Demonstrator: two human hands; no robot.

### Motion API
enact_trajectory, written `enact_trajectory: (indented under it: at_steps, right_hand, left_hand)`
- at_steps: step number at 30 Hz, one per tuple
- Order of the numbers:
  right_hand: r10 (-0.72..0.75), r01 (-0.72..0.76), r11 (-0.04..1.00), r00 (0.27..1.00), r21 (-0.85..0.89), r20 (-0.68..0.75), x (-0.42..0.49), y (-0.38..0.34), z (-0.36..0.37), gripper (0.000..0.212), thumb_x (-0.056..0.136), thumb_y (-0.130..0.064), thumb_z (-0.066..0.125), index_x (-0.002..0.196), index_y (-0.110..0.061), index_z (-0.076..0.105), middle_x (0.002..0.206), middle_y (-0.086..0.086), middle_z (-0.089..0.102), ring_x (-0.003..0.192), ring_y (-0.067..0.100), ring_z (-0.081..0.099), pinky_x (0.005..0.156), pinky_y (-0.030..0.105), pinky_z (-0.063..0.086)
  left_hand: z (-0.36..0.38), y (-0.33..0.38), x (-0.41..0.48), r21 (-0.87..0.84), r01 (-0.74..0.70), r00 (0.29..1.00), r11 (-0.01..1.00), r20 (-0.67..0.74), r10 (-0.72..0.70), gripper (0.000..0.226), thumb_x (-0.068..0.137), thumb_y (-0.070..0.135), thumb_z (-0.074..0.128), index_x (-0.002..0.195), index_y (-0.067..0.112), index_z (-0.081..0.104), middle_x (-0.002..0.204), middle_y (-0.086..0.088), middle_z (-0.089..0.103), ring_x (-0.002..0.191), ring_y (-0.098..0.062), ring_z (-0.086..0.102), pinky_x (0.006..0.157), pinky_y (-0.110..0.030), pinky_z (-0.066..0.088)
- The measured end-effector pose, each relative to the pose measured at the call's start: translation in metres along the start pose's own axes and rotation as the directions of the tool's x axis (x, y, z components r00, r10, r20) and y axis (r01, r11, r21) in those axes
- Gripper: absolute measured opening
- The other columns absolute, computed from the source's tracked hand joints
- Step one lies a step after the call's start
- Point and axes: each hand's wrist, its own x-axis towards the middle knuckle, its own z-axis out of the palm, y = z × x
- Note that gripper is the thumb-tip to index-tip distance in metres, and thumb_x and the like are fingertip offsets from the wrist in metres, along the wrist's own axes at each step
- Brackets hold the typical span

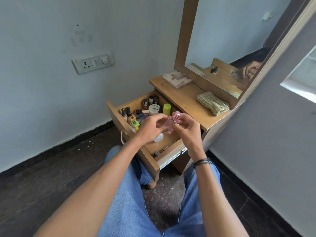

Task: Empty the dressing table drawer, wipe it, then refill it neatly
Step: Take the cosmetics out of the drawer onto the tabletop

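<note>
The wooden drawer [118, 117] of the dressing table stands pulled out in front of me. Inside it are several nail polish bottles [150, 100], a white round tub [153, 109], a lime green bottle [166, 109] and a white lid [158, 138]. Above the drawer both hands hold a small pink glass bottle [169, 128]. My left hand [150, 129] grips its body. My right hand [185, 126] pinches it near the pink cap [176, 116].
On the table top [186, 100] lie a folded striped cloth [212, 103] and a patterned flat box [177, 79], under a wood-framed mirror [222, 40]. A wall socket [93, 62] is at left. My jeans-clad legs [130, 202] are below the drawer on a dark floor.
</note>
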Motion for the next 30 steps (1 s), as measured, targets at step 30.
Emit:
enact_trajectory:
  at_steps: [30]
  right_hand:
    - [0.090,-0.084,0.996,0.915,0.031,-0.393,0.072,0.006,-0.015,0.016,0.092,-0.017,0.066,0.105,-0.017,0.077,0.102,0.002,0.075,0.089,0.016,0.072,0.083,0.041,0.061]
  left_hand:
    - [0.010,0.033,0.092,-0.027,0.169,0.934,0.985,-0.316,-0.169,0.029,0.084,0.033,0.078,0.106,0.016,0.068,0.096,0.004,0.073,0.082,-0.008,0.068,0.064,-0.023,0.051]
